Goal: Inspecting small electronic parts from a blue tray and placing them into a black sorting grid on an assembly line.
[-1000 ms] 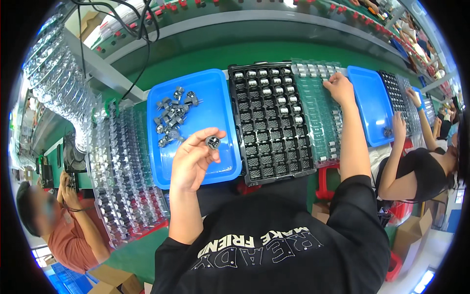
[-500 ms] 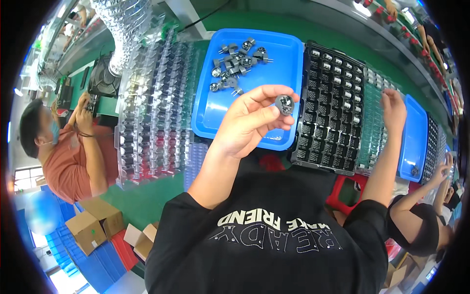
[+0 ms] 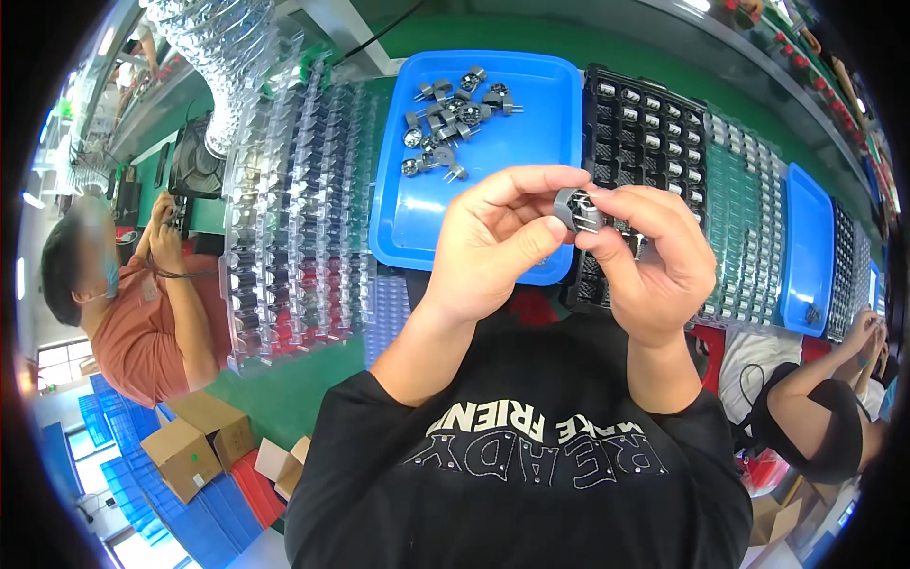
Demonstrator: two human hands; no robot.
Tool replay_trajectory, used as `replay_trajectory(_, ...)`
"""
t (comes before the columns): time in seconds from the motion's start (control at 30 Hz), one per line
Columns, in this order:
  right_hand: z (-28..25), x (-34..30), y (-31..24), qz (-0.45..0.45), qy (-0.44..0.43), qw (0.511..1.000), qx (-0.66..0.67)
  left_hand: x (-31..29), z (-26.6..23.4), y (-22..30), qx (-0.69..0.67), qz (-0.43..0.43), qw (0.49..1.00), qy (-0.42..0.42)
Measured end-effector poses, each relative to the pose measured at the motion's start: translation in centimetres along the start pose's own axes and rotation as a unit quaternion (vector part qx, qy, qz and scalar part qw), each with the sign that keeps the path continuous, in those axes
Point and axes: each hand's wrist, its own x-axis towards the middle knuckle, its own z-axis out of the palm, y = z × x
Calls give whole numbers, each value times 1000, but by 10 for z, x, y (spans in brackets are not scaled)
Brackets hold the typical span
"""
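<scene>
My left hand pinches a round grey plug part between thumb and fingers. Its open face, with metal pins, is turned to the right. My right hand meets it there, thumb and forefinger closed at the pinned face. Whether a small piece sits between those right fingertips is hidden. Both hands are over the right edge of a blue tray. Several similar grey plug parts lie heaped in the tray's far left portion.
Right of the tray stands a black compartment tray with small white-and-metal pieces, then a clear tray and another blue tray. Stacked clear plastic trays are on the left. Co-workers sit at both sides; cardboard boxes are lower left.
My right hand has come from the trays on the right to the plug part in my left hand. The part has been turned so its pins face right.
</scene>
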Motion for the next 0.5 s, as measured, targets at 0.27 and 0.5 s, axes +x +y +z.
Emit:
replay_trajectory(0.27, 0, 0, -1, -39, -33, 996, -78, -5, -8, 5, 54, -26, 998, 5)
replay_trajectory(0.5, 0, -18, 9, 56, -33, 997, -28, -10, -6, -7, 114, -45, 992, 41)
